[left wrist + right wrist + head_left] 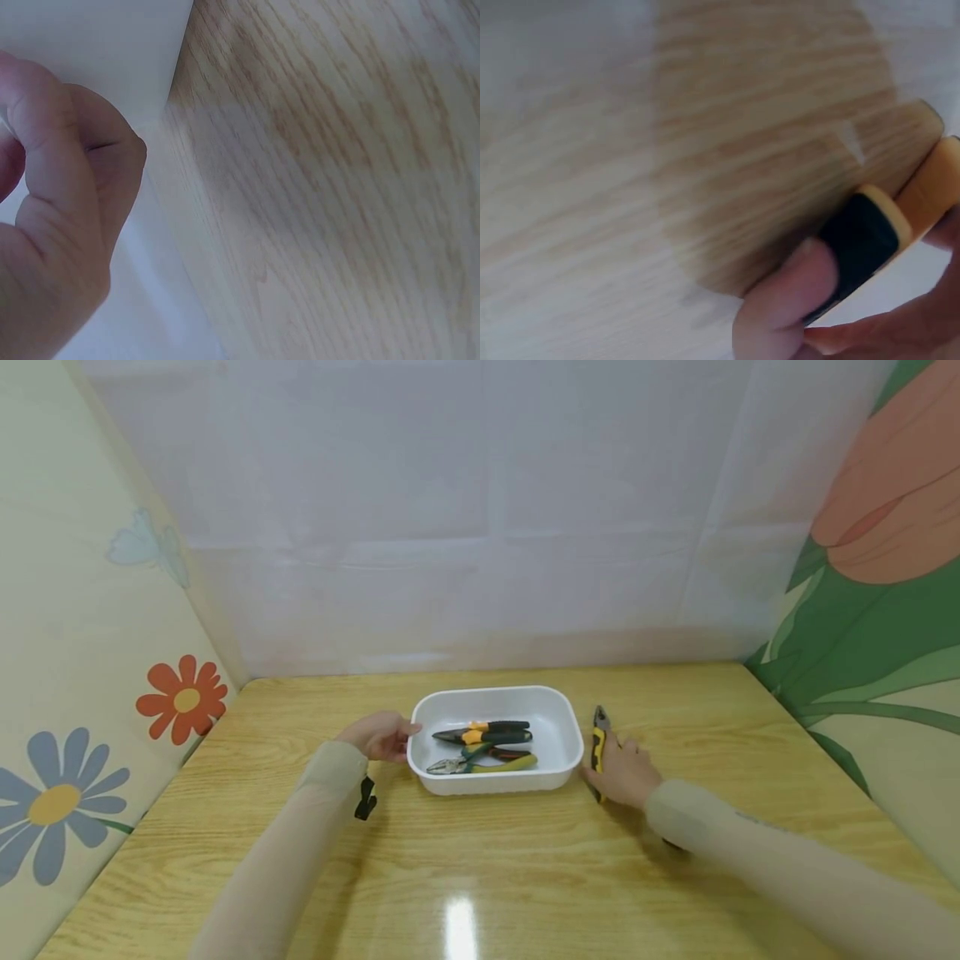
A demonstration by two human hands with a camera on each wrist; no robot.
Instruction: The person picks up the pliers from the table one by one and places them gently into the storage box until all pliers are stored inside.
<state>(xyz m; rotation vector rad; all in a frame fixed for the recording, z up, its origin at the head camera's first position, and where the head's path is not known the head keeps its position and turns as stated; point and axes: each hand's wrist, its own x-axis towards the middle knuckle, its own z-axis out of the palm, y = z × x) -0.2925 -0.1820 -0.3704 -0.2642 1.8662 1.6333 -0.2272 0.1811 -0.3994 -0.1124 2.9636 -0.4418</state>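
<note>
A white plastic tray (495, 783) stands in the middle of the wooden table. My left hand (384, 737) holds its left end, the thumb at the rim; in the left wrist view the bent fingers (60, 142) are against the tray's outer wall. Inside lie several pliers, among them orange-and-black long-nose pliers (487, 737) and pliers with yellow-green handles (510, 764). Right of the tray, my right hand (628, 771) grips yellow-and-black pliers (597, 749), jaws pointing away from me. In the right wrist view, the thumb presses a black-and-yellow handle (862, 232).
The wooden table (480, 852) runs back to a pale hanging sheet (480, 527). Flower-printed panels (82, 610) stand at both sides. A black strap piece (365, 799) hangs by the left wrist.
</note>
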